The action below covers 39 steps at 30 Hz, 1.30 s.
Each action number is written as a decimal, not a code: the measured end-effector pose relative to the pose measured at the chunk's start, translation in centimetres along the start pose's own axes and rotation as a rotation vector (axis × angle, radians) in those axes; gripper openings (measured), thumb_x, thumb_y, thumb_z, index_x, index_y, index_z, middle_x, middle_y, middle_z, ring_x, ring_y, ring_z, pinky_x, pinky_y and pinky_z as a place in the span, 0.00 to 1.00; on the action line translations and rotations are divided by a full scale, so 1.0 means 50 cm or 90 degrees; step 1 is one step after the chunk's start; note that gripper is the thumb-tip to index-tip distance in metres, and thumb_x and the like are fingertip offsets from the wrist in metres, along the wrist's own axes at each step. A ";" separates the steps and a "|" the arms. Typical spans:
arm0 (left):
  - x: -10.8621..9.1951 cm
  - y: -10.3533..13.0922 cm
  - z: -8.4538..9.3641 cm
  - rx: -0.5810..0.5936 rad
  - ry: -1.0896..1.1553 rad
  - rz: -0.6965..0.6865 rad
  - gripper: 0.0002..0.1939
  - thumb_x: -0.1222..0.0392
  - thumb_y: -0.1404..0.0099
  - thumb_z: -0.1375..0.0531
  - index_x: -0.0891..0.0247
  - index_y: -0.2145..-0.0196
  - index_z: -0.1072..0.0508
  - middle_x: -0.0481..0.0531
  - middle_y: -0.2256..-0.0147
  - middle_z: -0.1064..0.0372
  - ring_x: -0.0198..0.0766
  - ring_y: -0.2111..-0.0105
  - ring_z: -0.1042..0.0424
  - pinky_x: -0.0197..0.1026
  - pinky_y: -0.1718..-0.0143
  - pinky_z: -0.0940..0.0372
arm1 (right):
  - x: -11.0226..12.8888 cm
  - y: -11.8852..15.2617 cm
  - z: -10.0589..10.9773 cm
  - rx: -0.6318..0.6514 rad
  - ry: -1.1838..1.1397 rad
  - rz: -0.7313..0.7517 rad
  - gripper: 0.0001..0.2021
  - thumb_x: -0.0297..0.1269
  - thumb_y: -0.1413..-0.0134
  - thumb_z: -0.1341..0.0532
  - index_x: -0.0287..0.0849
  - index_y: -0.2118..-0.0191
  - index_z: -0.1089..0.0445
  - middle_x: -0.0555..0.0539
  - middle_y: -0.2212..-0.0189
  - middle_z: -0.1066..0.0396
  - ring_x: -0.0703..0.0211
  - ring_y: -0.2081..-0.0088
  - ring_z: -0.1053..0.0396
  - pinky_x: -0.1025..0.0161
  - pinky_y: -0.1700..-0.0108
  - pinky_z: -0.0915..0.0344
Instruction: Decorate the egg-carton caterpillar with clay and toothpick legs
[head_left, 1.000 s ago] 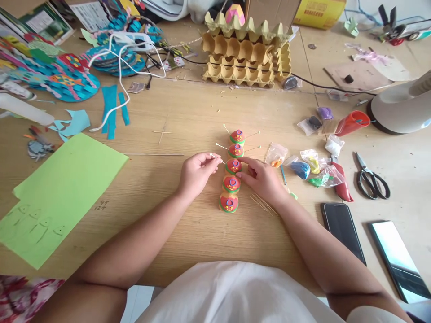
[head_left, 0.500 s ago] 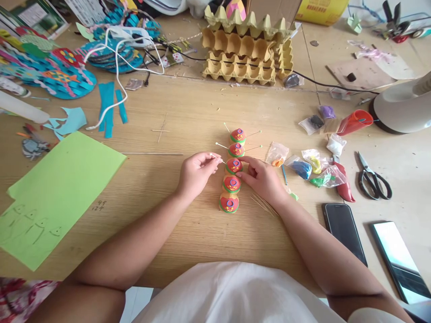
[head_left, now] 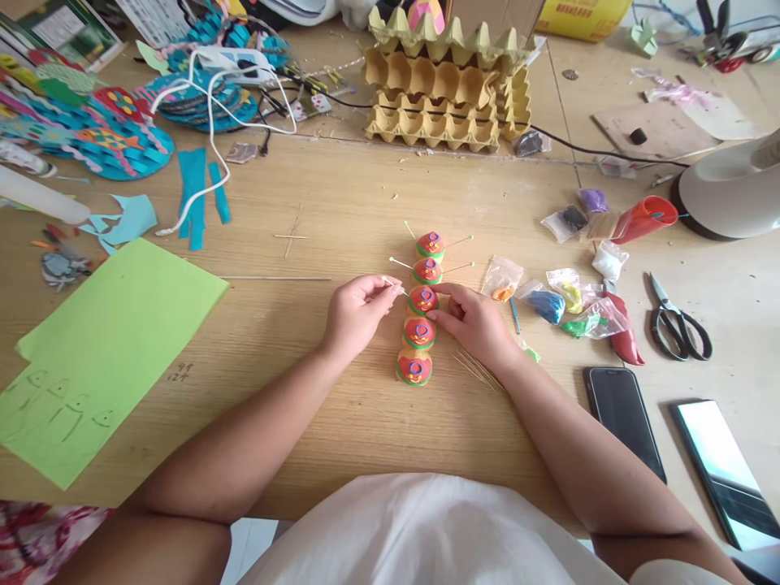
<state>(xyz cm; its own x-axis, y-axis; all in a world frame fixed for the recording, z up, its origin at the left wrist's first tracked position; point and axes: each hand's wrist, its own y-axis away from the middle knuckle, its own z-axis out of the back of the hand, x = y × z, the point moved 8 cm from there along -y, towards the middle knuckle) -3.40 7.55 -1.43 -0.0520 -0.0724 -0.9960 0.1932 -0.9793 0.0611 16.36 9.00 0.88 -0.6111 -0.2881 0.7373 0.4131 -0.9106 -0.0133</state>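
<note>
A strip of egg-carton cups [head_left: 420,334] stands upright from me on the table, its cups topped with red clay, green bands and small blue and yellow face pieces. Pinched in my left hand [head_left: 359,313] is a thin stick [head_left: 387,281] with a pale end, slanting down to the left side of the middle cup. Whether its point has gone in, I cannot tell. Thumb and index finger of my right hand [head_left: 475,321] grip that same middle cup from the right. Ball-tipped sticks [head_left: 458,267] stick out on both sides of the two far cups.
Bare thin sticks [head_left: 476,370] lie beside my right wrist. Clay bags [head_left: 545,304], scissors [head_left: 678,321] and two phones [head_left: 622,418] are on the right. Green paper [head_left: 115,349] lies left; egg cartons [head_left: 435,122] stand at the back.
</note>
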 end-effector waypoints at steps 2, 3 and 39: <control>0.000 0.001 0.000 0.002 -0.009 -0.005 0.11 0.52 0.38 0.33 0.63 0.65 0.19 0.53 0.65 0.21 0.32 0.71 0.29 0.32 0.72 0.32 | 0.000 0.000 -0.001 0.003 0.001 -0.001 0.18 0.39 0.39 0.34 0.46 0.44 0.26 0.55 0.77 0.38 0.61 0.75 0.41 0.64 0.68 0.44; 0.001 0.002 0.000 0.001 -0.013 -0.008 0.11 0.52 0.38 0.33 0.63 0.65 0.19 0.53 0.65 0.21 0.32 0.71 0.29 0.32 0.72 0.32 | 0.000 0.000 -0.001 0.004 0.002 -0.001 0.18 0.39 0.39 0.34 0.46 0.44 0.26 0.55 0.77 0.38 0.61 0.75 0.41 0.64 0.68 0.45; -0.005 0.013 -0.005 0.016 -0.054 -0.040 0.12 0.53 0.40 0.31 0.63 0.62 0.18 0.54 0.64 0.19 0.38 0.66 0.23 0.38 0.61 0.30 | -0.010 0.001 0.004 0.003 -0.045 -0.004 0.22 0.43 0.40 0.34 0.45 0.41 0.29 0.57 0.77 0.44 0.62 0.75 0.44 0.65 0.69 0.46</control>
<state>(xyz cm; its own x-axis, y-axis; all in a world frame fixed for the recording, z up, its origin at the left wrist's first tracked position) -3.01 6.99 -1.16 -0.1467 -0.0261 -0.9888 0.1622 -0.9868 0.0020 16.83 9.17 0.65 -0.5642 -0.2602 0.7836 0.4121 -0.9111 -0.0058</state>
